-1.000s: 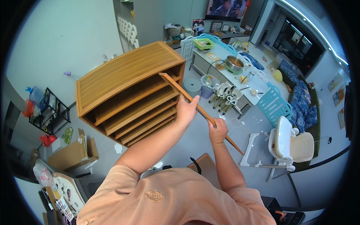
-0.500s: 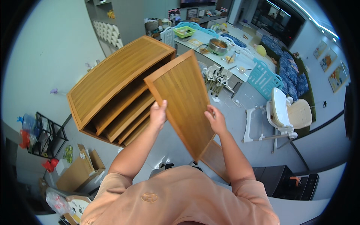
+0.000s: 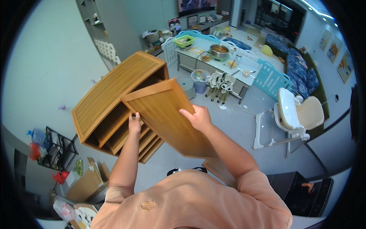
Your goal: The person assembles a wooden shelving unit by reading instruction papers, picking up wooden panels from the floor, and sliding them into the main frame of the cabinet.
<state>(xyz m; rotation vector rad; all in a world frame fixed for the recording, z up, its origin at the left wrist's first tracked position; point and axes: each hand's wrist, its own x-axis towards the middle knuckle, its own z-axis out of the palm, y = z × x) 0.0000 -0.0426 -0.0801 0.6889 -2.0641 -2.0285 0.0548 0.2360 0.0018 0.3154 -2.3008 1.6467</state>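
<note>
Left grip (image 3: pixel 134 123), right grip (image 3: pixel 199 117) on wooden panel (image 3: pixel 164 114); cabinet (image 3: pixel 114 89) behind.

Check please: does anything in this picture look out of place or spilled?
A thin white cable lies loosely on the floor near the long table, with a white scrap nearby; both look like stray clutter. The wooden panel slants, but the right hand grips it. No spill stands out.

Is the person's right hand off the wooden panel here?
No, the right hand grips one long edge of the wooden panel, with the left hand at the opposite edge.
</note>
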